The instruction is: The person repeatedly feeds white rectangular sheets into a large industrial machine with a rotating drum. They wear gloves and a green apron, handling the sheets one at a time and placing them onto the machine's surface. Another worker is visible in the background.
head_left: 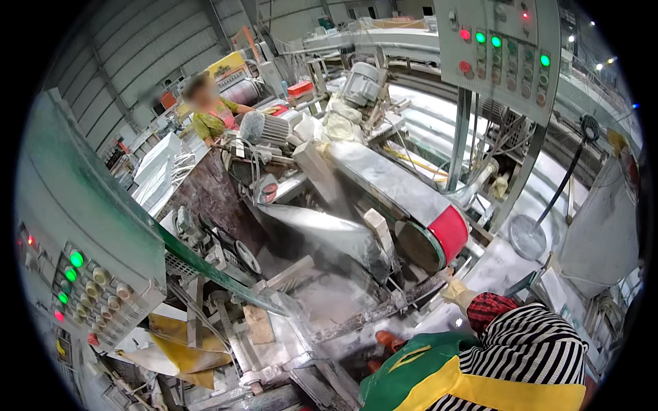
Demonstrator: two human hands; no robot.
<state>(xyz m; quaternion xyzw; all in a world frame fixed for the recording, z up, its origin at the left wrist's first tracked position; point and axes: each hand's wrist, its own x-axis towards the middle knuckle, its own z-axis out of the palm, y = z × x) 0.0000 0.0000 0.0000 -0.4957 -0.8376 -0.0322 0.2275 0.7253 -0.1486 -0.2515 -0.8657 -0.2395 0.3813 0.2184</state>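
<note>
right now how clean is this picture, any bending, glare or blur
Head view: the lens bows the left cabinet toward the black rim; head view again: green lamps bloom brightly; same head view, farther back: the co-worker has a blurred-out face, the clothing staying recognisable.

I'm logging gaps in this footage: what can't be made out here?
All in the head view:
Left hand: out of sight; whether cut off by the edge or covered, I cannot tell.
Right hand: too small to tell whether it grips the bar.
Orange-brown shoes: partly covered by the green garment.
Co-worker: lower body hidden behind machinery.
</note>
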